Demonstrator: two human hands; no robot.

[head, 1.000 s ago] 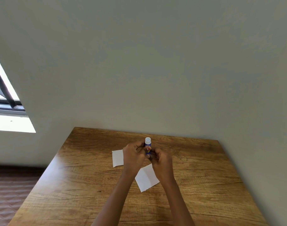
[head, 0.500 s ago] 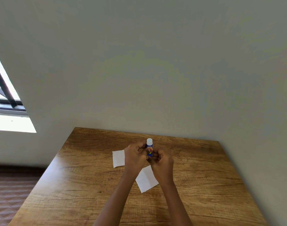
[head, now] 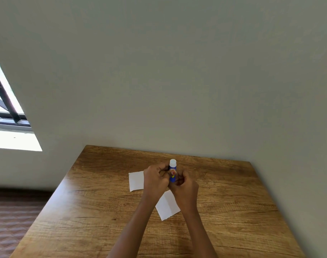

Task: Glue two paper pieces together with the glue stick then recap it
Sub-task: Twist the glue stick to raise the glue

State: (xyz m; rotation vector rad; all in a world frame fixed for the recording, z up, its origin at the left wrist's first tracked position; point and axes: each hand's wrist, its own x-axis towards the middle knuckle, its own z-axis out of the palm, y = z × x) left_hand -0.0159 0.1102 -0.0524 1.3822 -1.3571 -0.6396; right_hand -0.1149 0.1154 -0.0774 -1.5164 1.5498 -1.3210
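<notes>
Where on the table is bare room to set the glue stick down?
Bare wood right of the right hand, along the wall, and toward the table's left edge. Crowded mid-table: both paper pieces under the hands holding the glue stick.

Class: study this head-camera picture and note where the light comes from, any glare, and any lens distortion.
Head view: daylight enters from the window at left and overexposes its sill; a pale sheen lies on the table at its left edge; the wide lens tilts the window frame; the glue stick label is too small to read.

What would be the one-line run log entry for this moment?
hands: left and right both on glue stick | cap: on | papers: apart on table
</notes>
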